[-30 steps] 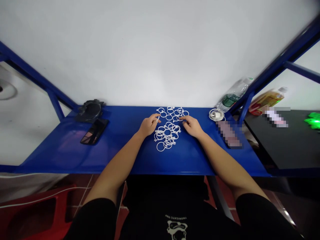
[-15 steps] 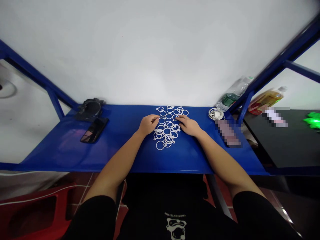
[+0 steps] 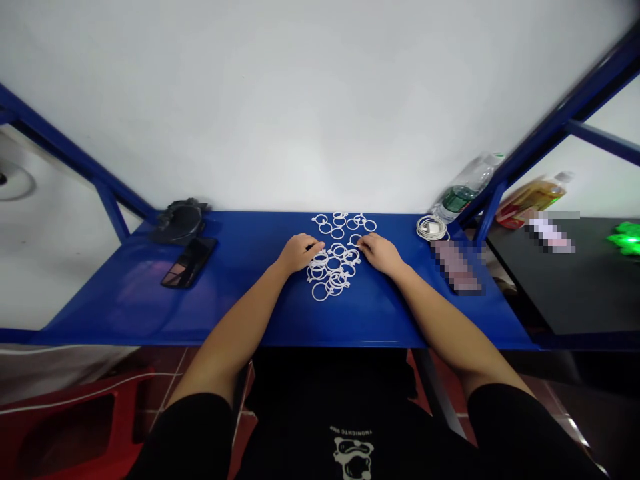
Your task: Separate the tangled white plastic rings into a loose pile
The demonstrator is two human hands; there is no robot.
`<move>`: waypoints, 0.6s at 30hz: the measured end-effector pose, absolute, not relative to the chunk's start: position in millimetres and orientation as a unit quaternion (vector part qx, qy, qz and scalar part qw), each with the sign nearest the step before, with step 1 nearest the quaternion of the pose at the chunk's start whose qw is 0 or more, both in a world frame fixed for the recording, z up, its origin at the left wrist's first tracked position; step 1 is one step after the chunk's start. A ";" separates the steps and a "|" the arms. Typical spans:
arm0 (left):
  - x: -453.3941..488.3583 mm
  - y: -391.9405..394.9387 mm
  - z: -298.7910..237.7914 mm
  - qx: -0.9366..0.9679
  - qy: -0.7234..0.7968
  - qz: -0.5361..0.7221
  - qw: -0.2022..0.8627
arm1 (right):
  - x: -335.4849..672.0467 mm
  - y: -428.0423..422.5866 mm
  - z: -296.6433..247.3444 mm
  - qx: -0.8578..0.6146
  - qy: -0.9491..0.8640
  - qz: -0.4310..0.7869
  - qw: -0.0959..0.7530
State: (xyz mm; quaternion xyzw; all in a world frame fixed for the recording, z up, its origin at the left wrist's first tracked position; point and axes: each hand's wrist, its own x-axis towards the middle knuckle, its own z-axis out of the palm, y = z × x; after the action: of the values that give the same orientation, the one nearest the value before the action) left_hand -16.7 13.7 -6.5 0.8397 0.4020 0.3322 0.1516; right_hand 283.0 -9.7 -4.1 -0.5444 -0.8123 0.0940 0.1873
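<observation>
Several white curtain rings with small eyelets lie on the blue table (image 3: 240, 293) in front of me. A dense, overlapping pile (image 3: 334, 265) of them sits between my hands, and a looser group (image 3: 337, 233) lies behind it. My left hand (image 3: 300, 253) rests at the pile's upper left edge, fingers closed, thumb and forefinger together by the rings; whatever they grip is hidden. On the other side, my right hand (image 3: 380, 253) is closed, its fingertips on the edge of a single curtain ring (image 3: 355, 241) that lies apart from the pile.
To the left are a black phone (image 3: 189, 263) and a crumpled black bag (image 3: 183, 217). A coiled white cable (image 3: 431, 229), a water bottle (image 3: 465, 190) and a blurred-out item (image 3: 457, 267) lie to the right. Blue frame bars (image 3: 111, 207) flank the table against the wall.
My left hand has shifted slightly toward me, and the ring beside it has moved down onto the pile. The ring at my right fingertips has shifted slightly right and toward me.
</observation>
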 end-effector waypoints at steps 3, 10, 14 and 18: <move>-16.6 13.2 -6.7 0.826 0.409 0.363 0.138 | 285.1 -8.7 -3.7 -0.539 -0.797 0.100 0.254; -2.0 -2.3 1.6 0.858 0.309 0.405 0.068 | 266.3 -27.3 14.2 -0.415 -0.839 0.069 0.345; 8.4 -11.9 7.0 0.898 0.263 0.351 0.011 | 252.9 -38.3 15.8 -0.351 -0.870 0.071 0.340; 8.0 -10.3 5.4 0.888 0.276 0.369 -0.004 | 255.8 -37.5 14.3 -0.350 -0.853 0.071 0.381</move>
State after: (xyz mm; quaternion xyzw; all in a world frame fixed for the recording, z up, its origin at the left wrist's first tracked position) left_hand 8.0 -10.3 5.4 0.8875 0.2759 0.3690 -0.0044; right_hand 255.8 -37.5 14.3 -0.3500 -0.8527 0.0712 0.3812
